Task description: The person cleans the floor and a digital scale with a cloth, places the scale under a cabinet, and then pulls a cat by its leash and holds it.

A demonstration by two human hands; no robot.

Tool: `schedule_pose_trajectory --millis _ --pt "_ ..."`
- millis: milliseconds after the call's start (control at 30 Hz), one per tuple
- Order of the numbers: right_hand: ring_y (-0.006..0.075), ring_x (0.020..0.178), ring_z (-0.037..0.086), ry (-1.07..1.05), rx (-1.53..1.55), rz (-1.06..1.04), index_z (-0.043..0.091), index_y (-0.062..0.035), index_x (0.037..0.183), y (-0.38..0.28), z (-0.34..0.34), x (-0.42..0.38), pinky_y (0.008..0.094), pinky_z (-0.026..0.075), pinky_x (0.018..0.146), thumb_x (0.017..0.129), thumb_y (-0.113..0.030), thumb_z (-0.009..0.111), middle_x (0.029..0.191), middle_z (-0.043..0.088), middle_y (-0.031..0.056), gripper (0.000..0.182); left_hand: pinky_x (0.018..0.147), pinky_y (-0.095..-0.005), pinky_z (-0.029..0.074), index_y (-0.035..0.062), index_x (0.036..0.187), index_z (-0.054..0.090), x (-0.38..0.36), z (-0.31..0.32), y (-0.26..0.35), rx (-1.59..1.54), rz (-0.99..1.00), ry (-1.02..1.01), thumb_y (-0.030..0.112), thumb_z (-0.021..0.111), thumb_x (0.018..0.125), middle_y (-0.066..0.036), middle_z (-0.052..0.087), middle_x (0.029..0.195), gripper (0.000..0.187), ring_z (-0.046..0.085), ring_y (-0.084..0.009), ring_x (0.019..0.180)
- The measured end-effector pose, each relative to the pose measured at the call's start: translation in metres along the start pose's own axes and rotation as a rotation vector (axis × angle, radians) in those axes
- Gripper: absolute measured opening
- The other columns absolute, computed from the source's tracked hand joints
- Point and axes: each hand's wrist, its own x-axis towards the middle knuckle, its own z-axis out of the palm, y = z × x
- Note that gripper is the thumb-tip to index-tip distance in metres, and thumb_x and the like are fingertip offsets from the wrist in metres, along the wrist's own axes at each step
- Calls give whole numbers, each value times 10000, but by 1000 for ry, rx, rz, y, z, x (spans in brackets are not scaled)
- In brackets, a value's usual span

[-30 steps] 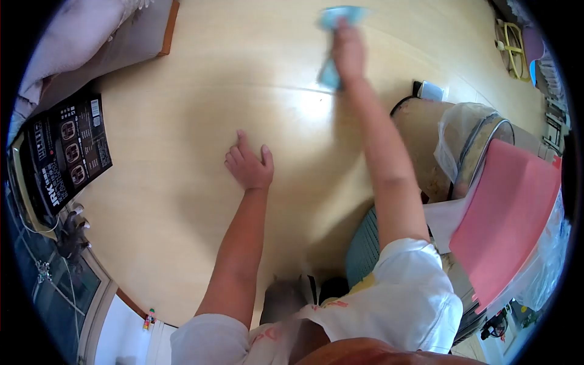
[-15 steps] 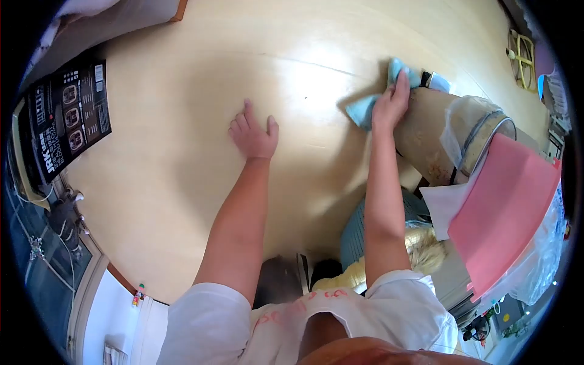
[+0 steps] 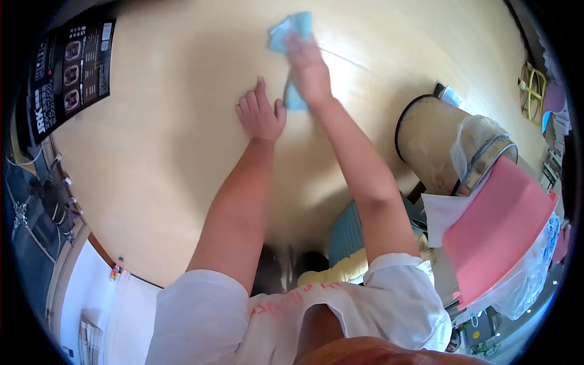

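My right hand [image 3: 309, 70] presses a light blue cloth [image 3: 299, 24] against a pale wood-look surface [image 3: 182, 201]. The cloth bunches beyond the fingers, and another part of it shows below the palm; the hand is slightly blurred. Lying flat on the same surface is my left hand [image 3: 261, 115], its fingers spread and holding nothing, just left of the cloth's lower end.
At the right lies a beige cylindrical bin [image 3: 429, 137] with a plastic bag at its rim. A pink sheet [image 3: 499, 231] and a blue basket [image 3: 347, 234] are nearer me. A black printed box [image 3: 73, 76] stands at the left. Yellow-framed glasses [image 3: 532, 91] rest far right.
My right hand has swept the cloth left and away from me, from beside the bin to near my left hand. My left hand stays almost in place; the view has shifted slightly.
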Motion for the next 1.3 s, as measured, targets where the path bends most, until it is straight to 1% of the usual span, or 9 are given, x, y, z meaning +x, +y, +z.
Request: schedule_pose_trajectory --millis 100,233,367,433,600,867,1033,1167,1300 --pt "355 1332 469 302 -29 116 553 -73 1374 35 -44 2 386 365 1120 760 134 455 1392 552 150 656 883 -480 367 70 1439 432 0 3 -2 27 12 22 339 632 787 -119 515 1055 733 476 -327 995" --pt "353 1296 486 599 -252 385 604 -32 1290 147 -97 -5 427 377 1099 843 33 508 1380 544 194 462 870 -471 367 73 1438 437 1 3 -4 -3 2 4 342 628 794 -119 517 1044 724 474 -324 979" --pt "365 1294 474 384 -355 303 569 -44 1335 127 -64 25 419 370 1104 765 21 506 1405 513 180 577 865 -471 366 72 1439 437 3 0 -2 -3 -21 -24 342 624 798 -120 518 1038 720 475 -322 975" --pt "351 1161 563 299 -222 4 614 -61 1267 90 -24 39 412 449 1009 880 14 502 1317 592 156 410 869 -472 365 71 1440 437 1 -1 -2 -3 -34 -37 342 622 800 -119 516 1031 719 476 -323 980" --pt "348 1227 533 -252 10 -356 613 -69 1270 -26 13 17 431 391 1127 693 128 568 1343 572 129 611 884 -473 362 72 1446 432 2 0 -2 -6 -23 -21 349 618 802 -114 509 1017 726 474 -327 997" --pt "395 1231 518 216 -68 291 565 -39 1342 31 -51 -41 453 362 1113 744 145 444 1303 582 204 638 888 -465 361 74 1449 433 0 -1 -3 -17 -47 -54 340 616 800 -110 503 1021 724 474 -314 985" --pt "431 1246 469 21 -226 131 567 -41 1334 15 -44 -31 526 289 1144 678 152 495 1305 573 189 687 874 -459 362 71 1442 441 1 -1 -3 -32 -43 -52 343 612 796 -106 502 1007 722 475 -313 966" --pt "278 1199 550 8 -200 -165 610 33 1202 -27 16 30 502 351 1097 704 13 610 1221 627 156 499 861 -458 364 69 1437 449 2 -1 -3 -29 -31 -31 339 613 784 -108 505 1000 725 477 -316 964" --pt "295 1118 576 27 -147 -307 653 -14 1142 -42 40 53 444 425 1027 720 3 587 1145 650 118 427 847 -459 368 66 1430 457 4 -2 -3 -38 -20 -21 336 613 778 -114 512 1005 723 480 -322 962"
